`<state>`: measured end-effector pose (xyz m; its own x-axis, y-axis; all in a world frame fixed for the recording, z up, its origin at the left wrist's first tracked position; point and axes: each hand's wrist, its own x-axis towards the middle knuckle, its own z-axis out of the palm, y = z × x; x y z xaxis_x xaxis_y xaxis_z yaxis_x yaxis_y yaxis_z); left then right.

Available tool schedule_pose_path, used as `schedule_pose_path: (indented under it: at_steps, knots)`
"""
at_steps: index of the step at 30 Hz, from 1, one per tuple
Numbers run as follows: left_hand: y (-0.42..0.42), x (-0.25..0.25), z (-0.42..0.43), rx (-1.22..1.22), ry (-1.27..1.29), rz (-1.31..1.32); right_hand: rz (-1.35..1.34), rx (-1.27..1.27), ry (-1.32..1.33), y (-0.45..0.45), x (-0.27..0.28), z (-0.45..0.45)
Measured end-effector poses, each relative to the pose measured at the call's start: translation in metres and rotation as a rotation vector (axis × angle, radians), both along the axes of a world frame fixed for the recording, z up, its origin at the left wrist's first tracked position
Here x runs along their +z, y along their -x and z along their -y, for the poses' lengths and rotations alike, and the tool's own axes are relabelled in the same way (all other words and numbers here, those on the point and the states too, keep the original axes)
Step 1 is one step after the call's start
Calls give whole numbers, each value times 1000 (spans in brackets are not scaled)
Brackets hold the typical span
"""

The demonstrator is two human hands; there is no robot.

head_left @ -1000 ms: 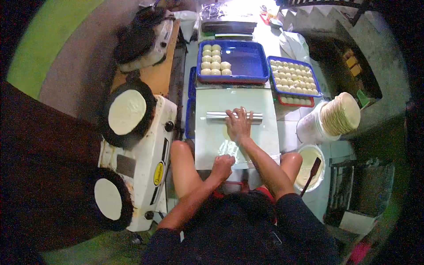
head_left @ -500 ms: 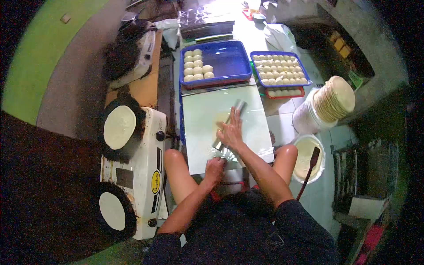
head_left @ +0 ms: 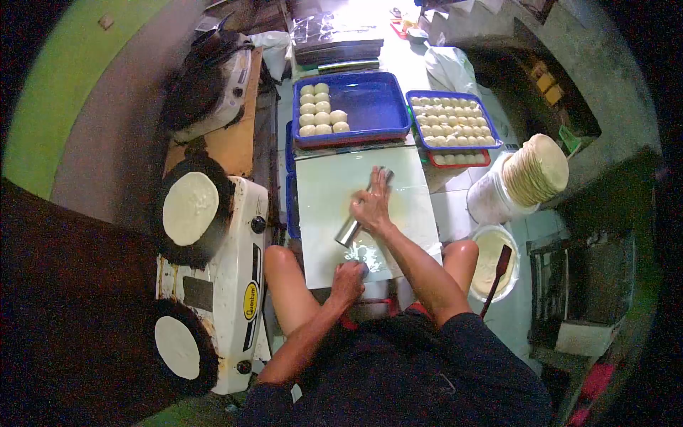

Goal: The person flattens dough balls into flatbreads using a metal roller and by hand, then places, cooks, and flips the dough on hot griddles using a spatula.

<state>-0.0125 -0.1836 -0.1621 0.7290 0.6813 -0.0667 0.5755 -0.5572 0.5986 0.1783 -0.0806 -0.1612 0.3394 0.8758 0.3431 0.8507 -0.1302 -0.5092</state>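
Observation:
My right hand [head_left: 373,205] lies over a shiny metal rolling pin [head_left: 348,233], fingers stretched along its upper part. The pin lies slantwise on a smooth white board [head_left: 320,185]. Under and beside it is a thin, pale flattened dough [head_left: 400,208], hard to tell from the board. My left hand [head_left: 348,282] is closed at the board's near edge. A small greyish thing shows by its fingertips, too unclear to name.
Beyond the board stands a blue tray [head_left: 370,107] with dough balls; another full tray [head_left: 455,121] is right. A two-burner stove [head_left: 245,285] with flatbreads cooking is left. Right are a stack of flatbreads [head_left: 544,171] and a tub [head_left: 491,267] with a dark paddle [head_left: 502,265].
The rolling pin and my right hand have shifted slightly left over the dough. My left hand stays near the board's edge. The view has tilted a little.

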Motion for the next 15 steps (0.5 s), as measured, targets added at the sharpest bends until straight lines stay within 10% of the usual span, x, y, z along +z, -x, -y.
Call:
schedule_pose_path:
  at_steps: [6,15]
  knots:
    - [0,-18,0,-14,-49,15,6,230,457,9,16,12]
    - [2,-19,5,49,-86,49,126,371,284,9,24,71]
